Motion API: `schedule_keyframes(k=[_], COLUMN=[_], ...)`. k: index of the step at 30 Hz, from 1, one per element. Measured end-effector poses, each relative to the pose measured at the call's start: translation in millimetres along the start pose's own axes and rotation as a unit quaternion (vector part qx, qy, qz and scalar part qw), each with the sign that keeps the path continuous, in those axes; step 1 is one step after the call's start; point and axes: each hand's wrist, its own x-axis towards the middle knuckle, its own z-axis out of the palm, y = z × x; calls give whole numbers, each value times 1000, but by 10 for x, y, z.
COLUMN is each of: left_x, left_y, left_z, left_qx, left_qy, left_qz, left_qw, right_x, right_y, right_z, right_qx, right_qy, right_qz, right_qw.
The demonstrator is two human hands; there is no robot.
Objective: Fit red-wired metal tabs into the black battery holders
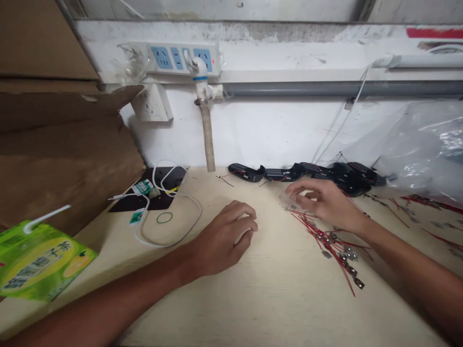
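My left hand rests on the pale tabletop with its fingers curled under; whether anything is inside them is hidden. My right hand hovers over a bundle of thin red wires with small metal tabs, its fingers bent and drawn together near the wire ends. Just beyond it, along the wall, lies a row of black plastic shells with red leads.
A green drink carton with a straw stands at the left edge, before cardboard boxes. A white cable loop, a black pad and a green rubber ring lie centre-left. A power strip hangs on the wall; a clear plastic bag sits right.
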Motion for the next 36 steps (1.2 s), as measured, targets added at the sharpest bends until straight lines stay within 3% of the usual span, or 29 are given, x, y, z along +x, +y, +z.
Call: schedule_keyframes(k=[4,7,10,14,18,21,23,26,31,36], left_x=[-1,1,0,0,11,22,28,33,37,33], left_y=[11,7,0,-2,-7,-19,-28,-35,-38,-44], left_z=[10,22,27,12,-16,-24,-22,-14,-9,-9], left_qx=[-9,-10,-9,2,23,37,45,52,57,49], left_qy=[-2,-10,-11,0,38,61,55,9,-29,-46], left_qz=[2,1,3,1,-8,-25,-37,-46,-48,-35], left_qw=[1000,1000,1000,1000,999,997,997,998,997,997], right_x=[137,222,269,267,198,128,97,83,51,-2], right_y=[509,776,886,808,508,252,144,116,215,209], right_z=[35,69,100,114,123,115,80,-7,-109,-85], right_qx=[-155,-184,-191,-182,-146,-43,-2,-34,-149,-192], right_qy=[70,52,31,14,-26,-73,-66,-59,-201,-222], right_qz=[-23,-23,-23,-39,-76,-139,-152,-128,-40,-20], right_qw=[985,981,981,982,986,987,986,989,967,956])
